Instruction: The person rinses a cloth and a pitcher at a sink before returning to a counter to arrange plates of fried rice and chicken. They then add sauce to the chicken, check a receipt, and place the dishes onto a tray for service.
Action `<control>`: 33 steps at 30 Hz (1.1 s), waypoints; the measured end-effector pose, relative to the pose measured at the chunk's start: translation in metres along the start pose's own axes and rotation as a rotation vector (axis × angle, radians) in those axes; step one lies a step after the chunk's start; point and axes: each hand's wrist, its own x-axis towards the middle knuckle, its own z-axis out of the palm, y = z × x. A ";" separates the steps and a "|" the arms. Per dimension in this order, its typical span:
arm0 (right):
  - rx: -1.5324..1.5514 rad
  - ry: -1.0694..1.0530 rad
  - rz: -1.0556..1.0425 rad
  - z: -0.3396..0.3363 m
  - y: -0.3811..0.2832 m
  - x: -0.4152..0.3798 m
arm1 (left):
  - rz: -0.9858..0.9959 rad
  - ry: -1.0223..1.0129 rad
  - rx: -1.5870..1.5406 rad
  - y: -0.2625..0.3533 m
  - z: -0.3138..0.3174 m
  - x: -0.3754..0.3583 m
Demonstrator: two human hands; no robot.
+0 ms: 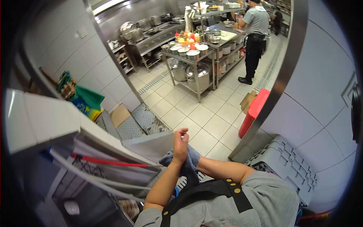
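Note:
My left hand point(180, 146) is raised at the centre, its fingers loosely bent, with a gap to the thumb and nothing between them. A dark blue-grey cloth point(191, 159) lies against its wrist and hangs down in front of the black apron point(204, 193). My right hand point(200, 164) reaches in from the right; its fingers are wrapped in the cloth and mostly hidden, closed on it at my left wrist.
Beyond the doorway are a steel table point(198, 62) with pots and bottles, a stove point(159, 38) and a standing co-worker point(255, 38). A red bin point(254, 113) and grey crates point(283, 166) stand right. Left are a white-tiled ledge point(41, 117) and a red-handled tool point(109, 162).

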 end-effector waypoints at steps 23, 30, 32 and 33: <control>-2.395 0.981 -0.736 0.130 -0.464 0.236 | -0.814 -1.016 -0.387 -0.115 0.253 0.367; -1.438 0.677 -0.549 0.088 -0.566 0.226 | -0.921 -0.251 -0.721 -0.224 0.273 0.473; -2.046 0.725 -0.362 0.089 -0.591 0.231 | -0.943 -0.256 -0.743 -0.252 0.281 0.493; -2.053 0.730 -0.367 0.088 -0.603 0.232 | -0.949 -0.256 -0.751 -0.265 0.287 0.502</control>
